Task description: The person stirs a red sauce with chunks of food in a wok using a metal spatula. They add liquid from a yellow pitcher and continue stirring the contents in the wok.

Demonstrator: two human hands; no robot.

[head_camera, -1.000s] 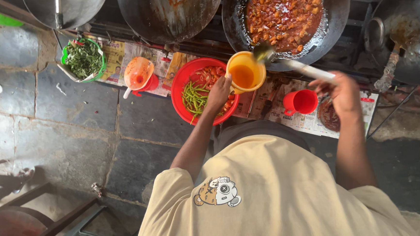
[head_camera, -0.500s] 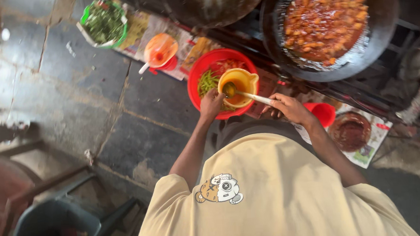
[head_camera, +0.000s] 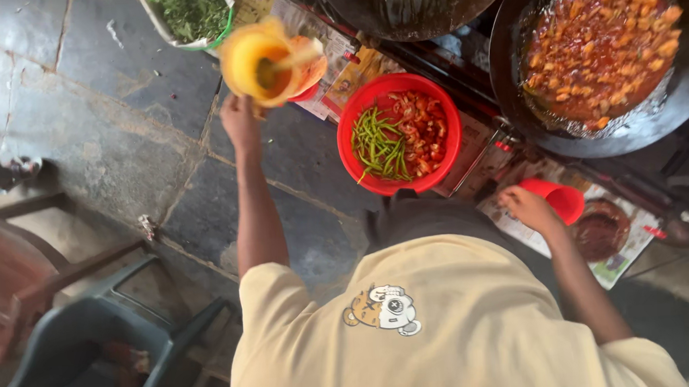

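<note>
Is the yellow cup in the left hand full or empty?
Partly filled: the yellow cup, raised by the left hand, shows dark orange liquid low inside, with a spoon handle sticking out.

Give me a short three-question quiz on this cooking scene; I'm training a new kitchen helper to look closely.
1. Which hand holds the yellow cup, left or right?
2. True or false: the red bowl holds only green chillies.
3. What does the right hand rest beside: A) the tub of chopped greens, B) the small red cup, C) the grey plastic chair?

Key
1. The left hand, raised away from the body; a spoon handle sticks out of the cup.
2. False: green chillies lie on one side, chopped red pieces on the other.
3. B. The big wok of saucy food sits farther off.
</note>
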